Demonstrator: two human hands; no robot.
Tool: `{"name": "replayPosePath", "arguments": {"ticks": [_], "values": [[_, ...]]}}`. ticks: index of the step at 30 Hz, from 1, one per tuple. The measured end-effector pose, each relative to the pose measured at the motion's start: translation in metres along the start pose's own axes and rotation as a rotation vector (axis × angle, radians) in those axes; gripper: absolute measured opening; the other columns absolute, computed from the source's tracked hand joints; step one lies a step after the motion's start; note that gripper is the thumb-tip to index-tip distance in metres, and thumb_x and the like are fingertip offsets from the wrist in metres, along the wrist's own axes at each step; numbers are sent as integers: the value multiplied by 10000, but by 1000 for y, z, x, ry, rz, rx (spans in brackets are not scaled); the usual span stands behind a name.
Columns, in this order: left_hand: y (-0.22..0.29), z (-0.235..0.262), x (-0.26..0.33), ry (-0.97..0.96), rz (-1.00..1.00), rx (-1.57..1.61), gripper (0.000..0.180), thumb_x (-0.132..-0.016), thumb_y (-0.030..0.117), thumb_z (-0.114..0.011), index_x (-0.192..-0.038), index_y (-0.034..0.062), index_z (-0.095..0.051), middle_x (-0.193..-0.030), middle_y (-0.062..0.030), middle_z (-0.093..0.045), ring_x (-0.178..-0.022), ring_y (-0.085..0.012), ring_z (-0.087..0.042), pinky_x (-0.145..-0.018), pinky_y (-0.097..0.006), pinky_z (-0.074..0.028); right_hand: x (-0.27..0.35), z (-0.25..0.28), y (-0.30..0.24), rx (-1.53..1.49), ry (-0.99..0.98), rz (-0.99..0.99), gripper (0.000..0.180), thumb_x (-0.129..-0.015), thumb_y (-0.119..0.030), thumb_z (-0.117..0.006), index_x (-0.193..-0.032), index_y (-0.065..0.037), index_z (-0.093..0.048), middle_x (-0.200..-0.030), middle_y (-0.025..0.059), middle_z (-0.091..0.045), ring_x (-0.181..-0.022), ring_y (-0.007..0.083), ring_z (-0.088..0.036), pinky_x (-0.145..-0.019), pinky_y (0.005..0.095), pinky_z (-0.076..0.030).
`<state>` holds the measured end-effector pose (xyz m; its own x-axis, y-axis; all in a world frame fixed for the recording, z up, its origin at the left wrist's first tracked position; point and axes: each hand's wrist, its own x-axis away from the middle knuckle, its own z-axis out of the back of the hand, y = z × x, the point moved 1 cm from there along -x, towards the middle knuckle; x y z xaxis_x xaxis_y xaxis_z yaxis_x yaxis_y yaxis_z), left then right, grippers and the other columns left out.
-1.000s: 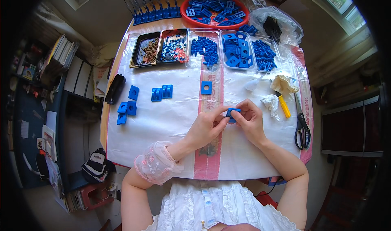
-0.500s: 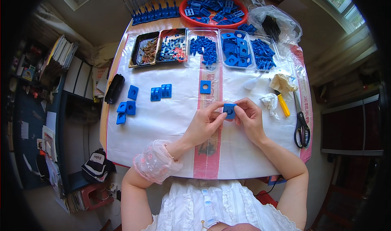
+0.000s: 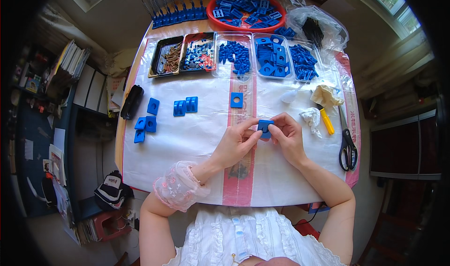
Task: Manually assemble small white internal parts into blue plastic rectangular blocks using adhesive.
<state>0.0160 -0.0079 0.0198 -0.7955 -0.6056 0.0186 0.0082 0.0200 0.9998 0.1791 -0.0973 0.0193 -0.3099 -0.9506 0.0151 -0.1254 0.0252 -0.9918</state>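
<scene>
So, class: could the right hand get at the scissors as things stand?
Probably yes. The right hand would first have to let go of the blue block; the scissors lie uncovered to its right.

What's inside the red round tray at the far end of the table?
The red round tray holds a loose heap of blue plastic pieces, flat and blocky, some with holes. They lie piled on each other, so the tray's floor and anything beneath the heap is covered.

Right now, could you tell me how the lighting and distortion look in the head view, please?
Head view: daylight is bright and even on the white table cover; both hands and the blue block between them are sharp. Fisheye bends the table's edges, the corners are black, and the window is nearly washed out.
</scene>
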Motion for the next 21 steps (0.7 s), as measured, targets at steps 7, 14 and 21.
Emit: {"name": "replayPosePath", "arguments": {"ticks": [7, 14, 21], "values": [[-3, 0, 0, -17, -1, 29, 345, -976, 104, -566, -1303, -5, -537, -837, -67, -726, -652, -80, -618, -609, -233, -498, 0, -1, -1, -2, 2, -13, 95, -939, -65, -615, -997, -11, -563, -835, 18, -639, -683, 30, -535, -583, 193, -418], [-1, 0, 0, -26, 14, 47, 346, -979, 109, -564, -1304, -4, -534, -838, -66, -727, -661, -79, -619, -616, -234, -497, 0, 0, -1, 4, -3, -23, 101, -935, -45, -611, -1008, -1, -556, -883, 35, -648, -759, 43, -570, -636, 205, -450], [-1, 2, 0, -80, 47, 43, 336, -995, 91, -540, -1316, -3, -505, -956, -103, -725, -840, -90, -666, -671, -211, -492, 0, 2, 4, -19, -31, 21, 115, -931, -18, -605, -1024, 18, -548, -940, 64, -655, -865, 78, -618, -759, 228, -506]]}}
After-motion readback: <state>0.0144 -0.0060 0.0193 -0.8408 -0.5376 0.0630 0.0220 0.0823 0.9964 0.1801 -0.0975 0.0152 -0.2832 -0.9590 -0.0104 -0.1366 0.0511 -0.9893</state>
